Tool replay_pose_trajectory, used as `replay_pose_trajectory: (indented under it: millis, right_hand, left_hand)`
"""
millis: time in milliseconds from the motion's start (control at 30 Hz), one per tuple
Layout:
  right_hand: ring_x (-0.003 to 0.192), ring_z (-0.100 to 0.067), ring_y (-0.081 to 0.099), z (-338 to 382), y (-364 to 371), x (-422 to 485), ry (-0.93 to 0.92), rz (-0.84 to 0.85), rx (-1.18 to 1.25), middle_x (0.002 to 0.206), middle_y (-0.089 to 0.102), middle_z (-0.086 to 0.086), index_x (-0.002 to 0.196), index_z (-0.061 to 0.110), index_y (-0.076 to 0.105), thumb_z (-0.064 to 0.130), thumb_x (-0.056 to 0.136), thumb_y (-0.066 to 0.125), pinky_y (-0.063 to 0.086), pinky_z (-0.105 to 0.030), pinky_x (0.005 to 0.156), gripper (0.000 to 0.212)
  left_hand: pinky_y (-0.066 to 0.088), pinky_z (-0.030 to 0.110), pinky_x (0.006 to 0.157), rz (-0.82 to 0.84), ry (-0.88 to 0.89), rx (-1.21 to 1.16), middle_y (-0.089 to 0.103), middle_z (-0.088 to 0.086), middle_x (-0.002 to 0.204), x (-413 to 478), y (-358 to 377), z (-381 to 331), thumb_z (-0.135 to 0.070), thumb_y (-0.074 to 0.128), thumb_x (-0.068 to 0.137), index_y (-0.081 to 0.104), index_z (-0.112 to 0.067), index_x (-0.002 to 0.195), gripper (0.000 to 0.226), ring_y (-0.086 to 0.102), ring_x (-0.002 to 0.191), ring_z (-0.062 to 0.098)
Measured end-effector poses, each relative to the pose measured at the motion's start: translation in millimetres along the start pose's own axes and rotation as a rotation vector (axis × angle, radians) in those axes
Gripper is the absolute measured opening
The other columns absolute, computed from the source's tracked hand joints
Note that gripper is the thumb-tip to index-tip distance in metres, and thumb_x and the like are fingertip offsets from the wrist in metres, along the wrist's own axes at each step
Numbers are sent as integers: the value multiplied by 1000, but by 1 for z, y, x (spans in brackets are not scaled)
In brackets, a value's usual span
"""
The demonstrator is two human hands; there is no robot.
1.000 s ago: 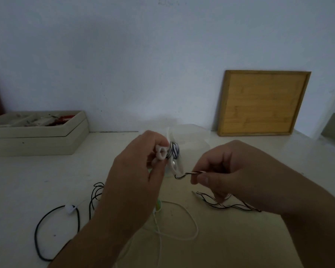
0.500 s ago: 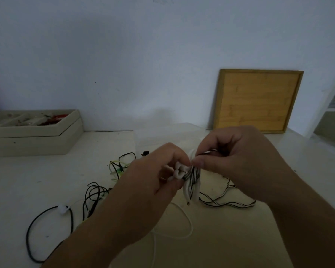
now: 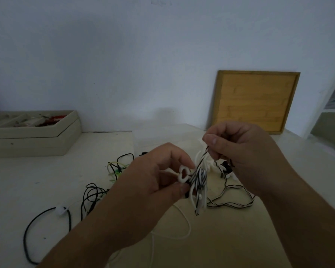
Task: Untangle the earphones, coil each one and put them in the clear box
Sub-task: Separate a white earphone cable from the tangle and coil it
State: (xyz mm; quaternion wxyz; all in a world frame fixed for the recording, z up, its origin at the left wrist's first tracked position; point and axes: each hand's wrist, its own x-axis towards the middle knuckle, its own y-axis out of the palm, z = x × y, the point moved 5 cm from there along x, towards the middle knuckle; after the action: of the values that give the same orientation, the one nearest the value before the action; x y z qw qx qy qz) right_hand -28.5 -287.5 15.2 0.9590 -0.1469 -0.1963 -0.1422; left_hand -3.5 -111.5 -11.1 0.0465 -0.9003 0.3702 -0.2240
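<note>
The left hand (image 3: 153, 182) is pinching a small bundle (image 3: 198, 176) between thumb and fingertips: white cord wound round with black-and-white striped cord (image 3: 203, 156), white loops sticking out beside the thumb. Just above and to its right, the right hand (image 3: 246, 155) is gripping that striped cord between thumb and forefinger, the strand running up from the bundle. Below the right hand, the rest of the striped cord is trailing across the table (image 3: 240, 244). Under the left wrist a loose white cord (image 3: 189, 228) is lying in a loop. Left of the left forearm a black cord (image 3: 25, 236) is curling, and beyond the knuckles a green-and-yellow earphone (image 3: 114, 169) is lying tangled. Farther off, a wooden board (image 3: 255, 101) is leaning on the wall behind the right hand.
</note>
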Motion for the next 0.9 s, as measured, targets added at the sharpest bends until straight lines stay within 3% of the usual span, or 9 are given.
replay_pose_trajectory:
  millis: [233,367,467,567,700,900]
  right_hand:
    - [54,-11,50,-6,3,2,-11,-36,18,58,59,-4,78,13,69,13,88,67,42,-17,52,11]
    - [57,-18,52,-5,-1,2,-50,-62,181,61,58,-5,83,17,70,19,84,68,44,-26,58,3]
    - [57,-19,57,-3,-3,3,-87,-54,308,63,57,1,90,21,71,17,84,68,44,-35,62,8]
    - [55,-19,57,0,-4,3,-93,-56,397,59,55,1,86,19,71,18,76,69,45,-30,58,10]
    - [52,-20,57,3,0,3,-100,-41,417,57,53,-1,81,19,73,18,72,68,49,-28,54,11]
    - [54,-19,60,-1,6,1,-53,-66,314,58,55,-4,82,14,73,13,77,66,49,-24,51,9]
  left_hand:
    - [54,24,67,-35,-16,-9,71,8,91,0,-3,0,3,68,85,62,-21,94,26,74,81,20]
    - [54,51,71,-37,-59,180,67,3,84,-2,-2,8,1,65,90,60,-30,94,31,69,79,24]
    - [53,42,63,-68,-72,245,68,2,82,-1,-3,9,0,64,90,59,-32,92,32,67,73,21]
    - [48,29,55,-100,-84,270,70,2,84,-1,-7,10,-1,63,91,57,-33,89,33,65,66,12]
    - [56,54,67,-70,-102,237,68,3,87,-1,-4,11,2,62,91,59,-29,93,31,71,80,22]
    - [52,61,69,1,-87,192,64,1,86,-1,2,10,1,63,89,61,-28,93,30,68,77,31]
